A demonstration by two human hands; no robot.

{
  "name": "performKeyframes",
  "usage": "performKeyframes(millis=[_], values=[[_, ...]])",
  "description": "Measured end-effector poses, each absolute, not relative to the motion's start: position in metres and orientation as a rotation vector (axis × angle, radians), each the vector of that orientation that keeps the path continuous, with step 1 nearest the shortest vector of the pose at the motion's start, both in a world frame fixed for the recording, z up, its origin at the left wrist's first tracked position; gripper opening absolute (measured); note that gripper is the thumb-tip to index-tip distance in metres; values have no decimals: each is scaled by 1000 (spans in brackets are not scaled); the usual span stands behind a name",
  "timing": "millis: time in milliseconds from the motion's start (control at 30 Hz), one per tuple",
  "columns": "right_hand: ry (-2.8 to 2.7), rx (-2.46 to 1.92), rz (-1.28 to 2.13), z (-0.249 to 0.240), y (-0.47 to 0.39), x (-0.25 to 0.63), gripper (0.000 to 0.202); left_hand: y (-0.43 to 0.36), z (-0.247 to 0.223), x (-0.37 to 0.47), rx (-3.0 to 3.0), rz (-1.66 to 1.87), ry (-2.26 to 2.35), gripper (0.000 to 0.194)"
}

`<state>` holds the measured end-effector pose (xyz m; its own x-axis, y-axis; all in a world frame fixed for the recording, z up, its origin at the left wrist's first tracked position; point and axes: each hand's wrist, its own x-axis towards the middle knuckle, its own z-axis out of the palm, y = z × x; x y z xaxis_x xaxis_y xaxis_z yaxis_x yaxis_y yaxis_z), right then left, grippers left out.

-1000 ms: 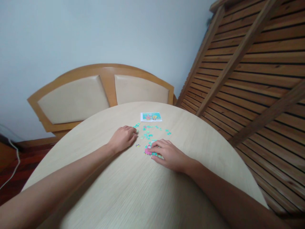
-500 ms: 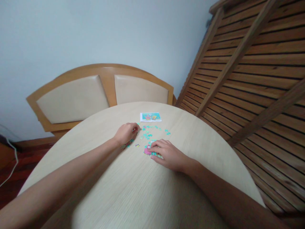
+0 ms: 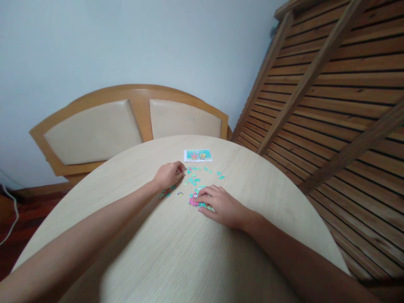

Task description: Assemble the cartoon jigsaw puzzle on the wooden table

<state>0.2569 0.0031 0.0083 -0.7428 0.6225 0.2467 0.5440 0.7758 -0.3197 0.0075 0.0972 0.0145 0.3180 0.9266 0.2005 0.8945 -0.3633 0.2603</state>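
Observation:
My left hand (image 3: 169,174) is over the table at the left of the scattered teal puzzle pieces (image 3: 193,180), its fingers pinched together; what they hold is too small to name. Under and beside it lies a small heap of mixed pieces (image 3: 164,193). My right hand (image 3: 222,204) rests with spread fingers on a partly joined puzzle section, whose pink part (image 3: 193,201) shows at the fingertips. One small yellow and purple piece (image 3: 180,194) lies between the hands. Beyond them is a picture card (image 3: 198,155) with a pink and a yellow figure.
The round pale wooden table (image 3: 151,252) fills the lower view. A bench with cream back panels (image 3: 94,131) stands behind it. Slatted wood (image 3: 315,126) rises along the right, and a white cable (image 3: 15,214) hangs at the left.
The whole view has shifted slightly. My left hand has moved a little toward the teal pieces, its fingers still pinched. My right hand stays on the joined section.

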Motion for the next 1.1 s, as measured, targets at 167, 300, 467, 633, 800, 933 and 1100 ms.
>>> performKeyframes(millis=[167, 300, 467, 633, 800, 933, 1100], values=[[-2629, -899, 332, 9, 2, 257, 31, 106, 14, 10, 2458, 498, 1757, 23], [-2630, -906, 331, 10, 2, 257, 31, 111, 15, 19, 2466, 484, 1754, 24], [-2639, -920, 332, 10, 1, 257, 32, 119, 13, 37, 2426, 468, 1760, 27], [-2644, -918, 330, 11, 1, 257, 32, 132, 7, 46, 2290, 518, 1789, 32], [-2639, -915, 332, 11, 1, 257, 32, 138, 5, 44, 2148, 669, 1680, 30], [-2633, -903, 340, 10, 2, 258, 32, 125, 4, 38, 2034, 866, 1527, 19], [-2634, -866, 338, 9, 4, 259, 30, 79, -2, 28, 1908, 999, 1300, 19]])
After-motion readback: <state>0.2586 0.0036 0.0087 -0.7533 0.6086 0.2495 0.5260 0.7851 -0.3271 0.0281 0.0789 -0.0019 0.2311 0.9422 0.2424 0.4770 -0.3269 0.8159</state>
